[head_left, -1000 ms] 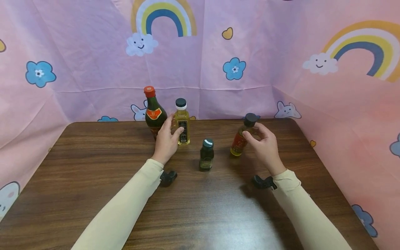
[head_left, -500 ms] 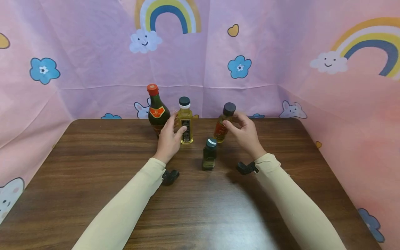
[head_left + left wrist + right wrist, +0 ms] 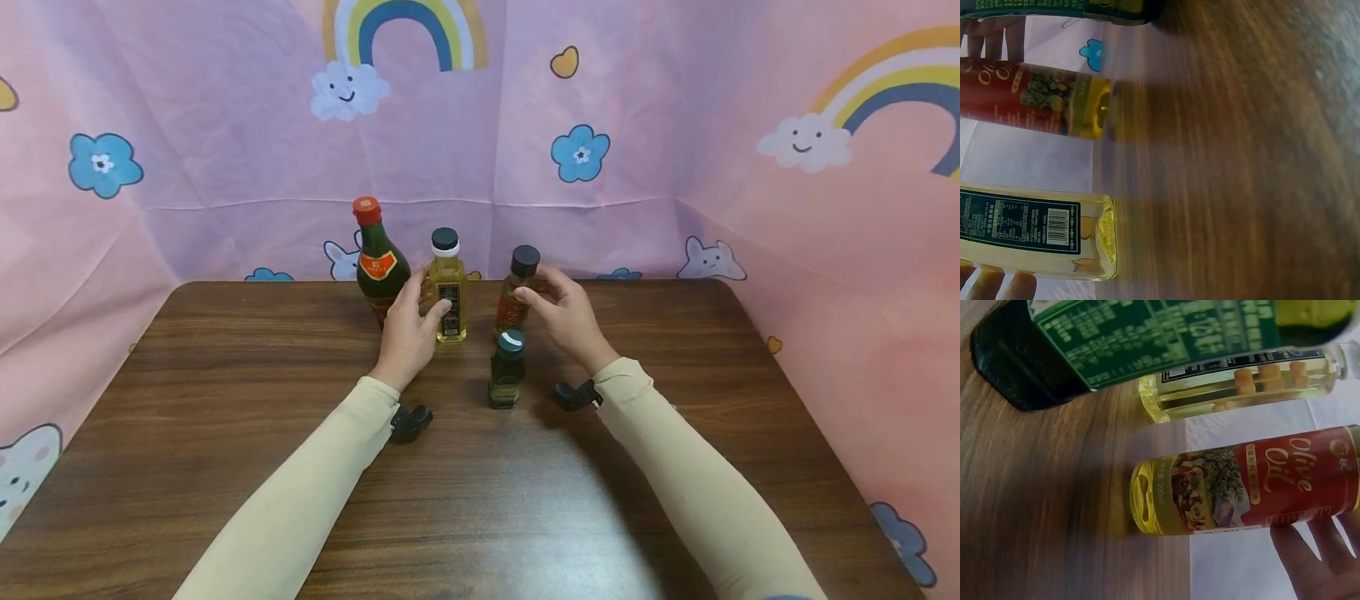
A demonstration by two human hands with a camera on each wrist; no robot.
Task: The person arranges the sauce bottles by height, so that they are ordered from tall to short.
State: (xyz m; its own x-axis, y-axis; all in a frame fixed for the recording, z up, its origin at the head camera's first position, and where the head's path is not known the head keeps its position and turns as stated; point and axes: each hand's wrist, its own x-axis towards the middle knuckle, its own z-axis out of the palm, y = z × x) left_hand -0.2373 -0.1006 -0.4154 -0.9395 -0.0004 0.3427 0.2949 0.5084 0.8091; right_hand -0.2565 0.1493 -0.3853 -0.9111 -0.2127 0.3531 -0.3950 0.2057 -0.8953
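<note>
My left hand (image 3: pixel 407 333) holds a clear square bottle of pale yellow oil (image 3: pixel 452 312), thumb in front and fingers at its left side. Left of that stands a dark green bottle with a red cap (image 3: pixel 382 275), close to the fingers. With thumb and fingers, my right hand (image 3: pixel 568 317) holds a small olive oil bottle (image 3: pixel 1285 478) with a red label and black cap. Its base is at or just above the table; I cannot tell which. A short dark green bottle (image 3: pixel 507 373) stands in front, between the hands, partly covering the olive oil bottle in the head view.
The brown wooden table (image 3: pixel 247 467) carries all the bottles. A printed cloth (image 3: pixel 630 92) with rainbows and flowers hangs behind the table and along its sides. A black wrist device (image 3: pixel 411 423) sticks out below the left wrist, another (image 3: pixel 576 395) below the right.
My right hand has carried the olive oil bottle leftward and back, next to the clear oil bottle and behind the short green one. My left hand has kept its hold. The view has shifted slightly.
</note>
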